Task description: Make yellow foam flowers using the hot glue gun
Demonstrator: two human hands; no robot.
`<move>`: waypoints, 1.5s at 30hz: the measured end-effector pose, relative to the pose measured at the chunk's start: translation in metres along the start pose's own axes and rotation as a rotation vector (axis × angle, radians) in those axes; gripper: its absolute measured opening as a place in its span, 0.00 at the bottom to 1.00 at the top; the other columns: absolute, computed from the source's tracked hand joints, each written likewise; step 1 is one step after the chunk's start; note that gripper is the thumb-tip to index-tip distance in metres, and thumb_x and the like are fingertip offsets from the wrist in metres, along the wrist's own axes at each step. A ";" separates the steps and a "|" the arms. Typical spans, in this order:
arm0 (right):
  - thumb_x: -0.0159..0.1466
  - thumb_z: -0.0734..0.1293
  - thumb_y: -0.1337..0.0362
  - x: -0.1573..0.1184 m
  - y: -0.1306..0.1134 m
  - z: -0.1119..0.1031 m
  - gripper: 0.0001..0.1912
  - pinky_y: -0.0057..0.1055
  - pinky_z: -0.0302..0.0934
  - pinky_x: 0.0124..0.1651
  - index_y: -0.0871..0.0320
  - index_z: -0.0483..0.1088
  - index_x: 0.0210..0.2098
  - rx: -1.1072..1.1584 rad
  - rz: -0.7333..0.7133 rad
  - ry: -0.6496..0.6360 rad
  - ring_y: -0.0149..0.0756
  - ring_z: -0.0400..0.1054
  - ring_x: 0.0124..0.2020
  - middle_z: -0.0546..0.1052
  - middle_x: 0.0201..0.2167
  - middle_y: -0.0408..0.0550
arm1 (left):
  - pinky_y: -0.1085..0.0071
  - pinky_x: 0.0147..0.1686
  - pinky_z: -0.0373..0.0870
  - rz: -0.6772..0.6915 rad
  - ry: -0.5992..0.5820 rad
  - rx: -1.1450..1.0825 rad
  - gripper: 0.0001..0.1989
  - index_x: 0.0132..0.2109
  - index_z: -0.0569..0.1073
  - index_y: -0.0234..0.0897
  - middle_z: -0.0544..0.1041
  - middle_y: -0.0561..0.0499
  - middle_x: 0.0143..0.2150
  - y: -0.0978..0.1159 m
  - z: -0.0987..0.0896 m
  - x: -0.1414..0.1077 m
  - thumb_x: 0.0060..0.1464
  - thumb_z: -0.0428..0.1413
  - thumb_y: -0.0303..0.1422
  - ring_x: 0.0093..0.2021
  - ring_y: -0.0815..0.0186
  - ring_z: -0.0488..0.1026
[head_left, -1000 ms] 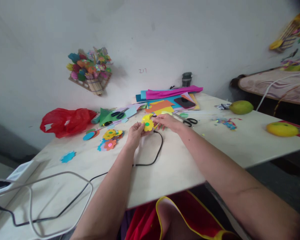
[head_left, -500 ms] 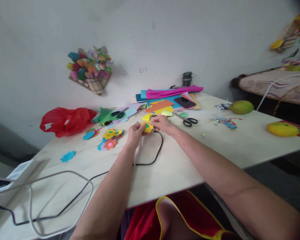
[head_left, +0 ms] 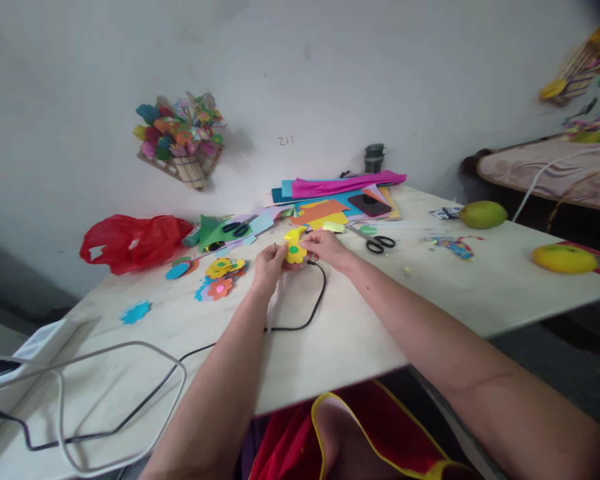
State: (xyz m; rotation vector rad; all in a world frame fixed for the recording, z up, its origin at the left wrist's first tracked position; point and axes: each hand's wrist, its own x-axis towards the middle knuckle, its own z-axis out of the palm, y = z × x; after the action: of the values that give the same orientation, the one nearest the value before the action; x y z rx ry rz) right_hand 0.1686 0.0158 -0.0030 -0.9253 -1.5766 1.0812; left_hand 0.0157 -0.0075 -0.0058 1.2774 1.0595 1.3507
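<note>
A yellow paper flower (head_left: 295,252) with a green centre is held up over the table, between my two hands. My left hand (head_left: 270,268) is closed, pinching its left edge. From the other side, my right hand (head_left: 327,247) pinches the flower's right edge between thumb and fingers. Another yellow paper piece (head_left: 295,234) shows just behind it. Below my hands a black cord (head_left: 323,293) leads to an item mostly hidden by them. Paper flowers (head_left: 221,288) in orange, yellow and blue lie in a pile to the left of my left hand.
Black-handled scissors (head_left: 380,244) lie right of my hands, and a second pair of scissors (head_left: 240,227) rests on coloured paper. A phone (head_left: 370,204) sits on sheets at the back. A red plastic bag (head_left: 130,243), a power strip (head_left: 30,353) with cables, and mangoes (head_left: 483,215) flank the workspace.
The yellow flower has tilted more upright, and its green centre shows more fully. My left thumb has shifted slightly left, toward the flower's edge. Everything else on the table stays put.
</note>
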 end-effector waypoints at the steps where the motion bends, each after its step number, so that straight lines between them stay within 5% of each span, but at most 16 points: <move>1: 0.51 0.67 0.54 0.000 -0.001 0.000 0.16 0.20 0.53 0.18 0.60 0.65 0.22 0.018 0.010 -0.014 0.25 0.63 0.20 0.68 0.18 0.41 | 0.70 0.24 0.71 0.006 0.016 0.008 0.21 0.27 0.65 0.34 0.71 0.53 0.18 -0.001 0.000 0.001 0.38 0.60 0.47 0.19 0.66 0.72; 7: 0.50 0.68 0.49 -0.003 -0.001 0.004 0.19 0.20 0.51 0.16 0.60 0.65 0.24 0.079 0.108 -0.122 0.25 0.63 0.20 0.71 0.22 0.44 | 0.72 0.20 0.70 0.031 0.058 0.045 0.20 0.26 0.64 0.34 0.70 0.54 0.17 -0.003 0.002 0.003 0.39 0.60 0.47 0.17 0.68 0.70; 20: 0.43 0.71 0.50 0.002 0.006 0.010 0.22 0.22 0.46 0.16 0.59 0.59 0.17 -0.042 0.104 0.020 0.22 0.54 0.16 0.61 0.14 0.36 | 0.75 0.16 0.66 0.040 0.025 0.118 0.21 0.25 0.64 0.34 0.69 0.54 0.16 -0.004 0.004 0.002 0.40 0.58 0.49 0.15 0.68 0.70; 30: 0.47 0.69 0.48 0.000 0.003 0.002 0.21 0.22 0.47 0.17 0.60 0.64 0.22 0.081 0.098 -0.124 0.26 0.61 0.21 0.67 0.21 0.42 | 0.76 0.16 0.65 0.051 0.029 0.102 0.21 0.25 0.64 0.34 0.70 0.55 0.16 -0.002 0.004 0.001 0.38 0.59 0.49 0.15 0.69 0.69; 36: 0.43 0.70 0.48 -0.002 0.001 0.007 0.22 0.24 0.43 0.20 0.61 0.61 0.19 0.092 0.114 -0.013 0.22 0.52 0.19 0.61 0.17 0.37 | 0.76 0.17 0.66 0.053 0.007 0.110 0.22 0.25 0.65 0.33 0.70 0.55 0.16 -0.005 0.005 0.002 0.38 0.59 0.49 0.15 0.69 0.70; 45: 0.41 0.70 0.47 -0.001 0.002 0.004 0.24 0.26 0.42 0.23 0.60 0.58 0.17 0.068 0.107 -0.019 0.23 0.49 0.20 0.56 0.16 0.35 | 0.76 0.17 0.66 0.056 0.016 0.111 0.21 0.25 0.65 0.34 0.70 0.55 0.16 -0.005 0.005 0.002 0.38 0.59 0.48 0.15 0.69 0.69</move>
State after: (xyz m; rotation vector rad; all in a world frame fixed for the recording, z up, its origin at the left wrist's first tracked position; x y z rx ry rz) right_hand 0.1654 0.0154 -0.0059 -0.9653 -1.5102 1.2143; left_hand 0.0207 -0.0048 -0.0103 1.3884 1.1306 1.3618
